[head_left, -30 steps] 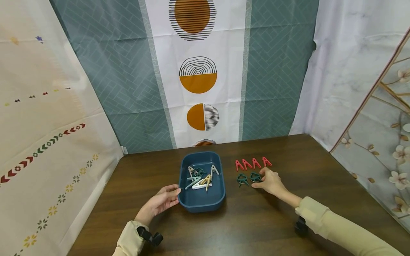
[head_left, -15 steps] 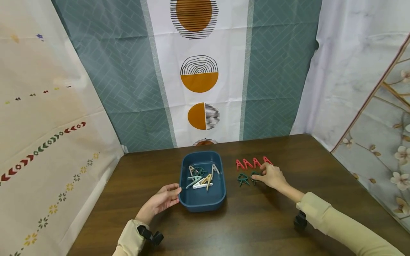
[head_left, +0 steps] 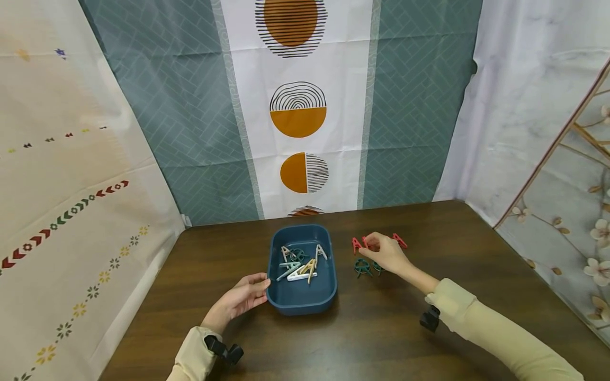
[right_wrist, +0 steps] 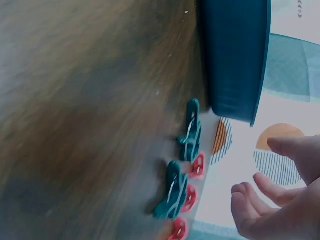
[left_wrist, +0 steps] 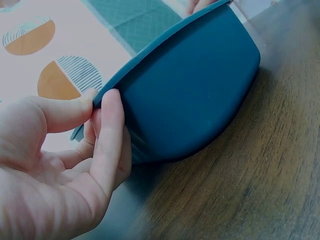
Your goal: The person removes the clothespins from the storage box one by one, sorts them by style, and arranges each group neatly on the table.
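Note:
My left hand (head_left: 243,296) pinches the left rim of a dark blue plastic bin (head_left: 300,307), thumb on one side and fingers on the other, as the left wrist view (left_wrist: 75,150) shows. Inside the bin lie a dark green clip (head_left: 298,255) and several pale clothespins (head_left: 301,274). My right hand (head_left: 387,253) hovers over a row of red clothespins (head_left: 356,245), partly hiding them. In the right wrist view its thumb and fingers (right_wrist: 295,150) are apart with nothing between them. Nearer me, two dark green clips (head_left: 362,267) stand side by side on the table.
The brown wooden table (head_left: 314,349) holds everything. A patterned curtain (head_left: 300,148) hangs behind its far edge, and printed cloths flank it left and right. The bin's right wall stands just left of the clips.
My right hand has left the right-hand green clip and moved left and away from me, over the red clothespins. My left hand keeps its hold on the bin.

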